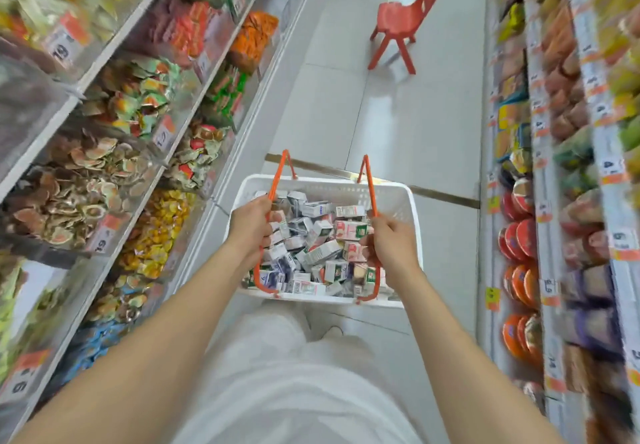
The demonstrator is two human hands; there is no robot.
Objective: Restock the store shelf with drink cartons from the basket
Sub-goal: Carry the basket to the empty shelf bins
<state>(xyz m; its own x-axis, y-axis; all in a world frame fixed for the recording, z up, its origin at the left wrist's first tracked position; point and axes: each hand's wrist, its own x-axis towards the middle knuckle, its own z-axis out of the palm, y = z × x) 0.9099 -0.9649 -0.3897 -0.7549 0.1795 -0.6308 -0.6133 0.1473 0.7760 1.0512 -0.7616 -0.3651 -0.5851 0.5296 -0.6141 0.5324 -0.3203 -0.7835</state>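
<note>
Head view: looking down an aisle, both arms stretched forward over a white basket (329, 183) held in front of the legs.
Step in hand: carrying the load to wherever the drinks go, I reckon; nothing has been shelved yet.
Where the goods are: drink cartons (320, 237) all lie jumbled in the basket, piled near the rim.
Left hand: left hand (251, 224) is knuckles up, fingers wrapped tight round the left orange handle (275, 180).
Right hand: right hand (389, 246) does the same, fist closed round the right orange handle (371, 185).
Arms: nearly straight, angled down, wrists roughly level.
How to do it well: keep both handles pulled evenly so the basket stays flat and that loose pile doesn't slide to one end.
Route: stay mid-aisle between the left shelving (138, 104) and right shelving (554, 153), and steer past the red chair (407, 18) ahead.
Edges: blurry, so no idea which shelf takes cartons.
</note>
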